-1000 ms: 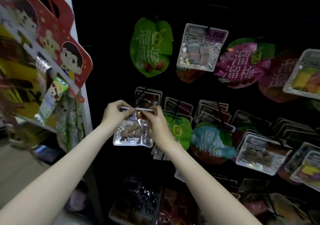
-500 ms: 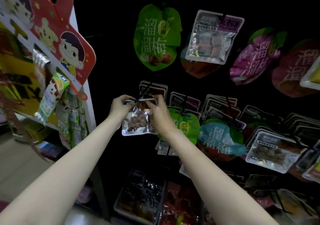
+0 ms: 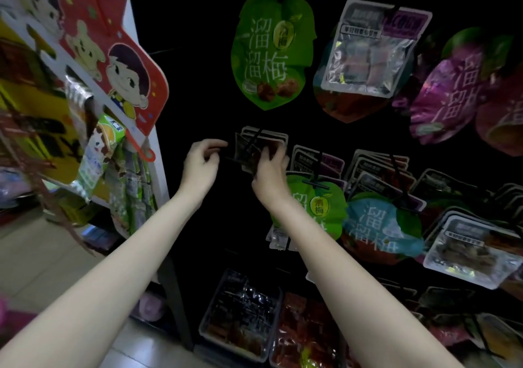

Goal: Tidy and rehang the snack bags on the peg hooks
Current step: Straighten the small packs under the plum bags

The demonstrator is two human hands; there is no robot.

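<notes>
- Gripping a snack bag (image 3: pixel 249 152) at the peg hook (image 3: pixel 254 138), the right hand (image 3: pixel 268 167) pinches its edge.
- Left hand (image 3: pixel 201 161) hovers beside it, fingers loosely curled, holding nothing.

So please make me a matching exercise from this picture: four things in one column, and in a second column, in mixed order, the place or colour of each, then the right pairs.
Things
1. green leaf-shaped bag
2. red cartoon card
3. small clear bag
4. blue bag

Places
A. at the far left, on the white shelf end
B. in the middle row, right of the right arm
C. in the top row, above both hands
D. at the peg hook, held by the right hand

Pairs: 1-C, 2-A, 3-D, 4-B
</notes>
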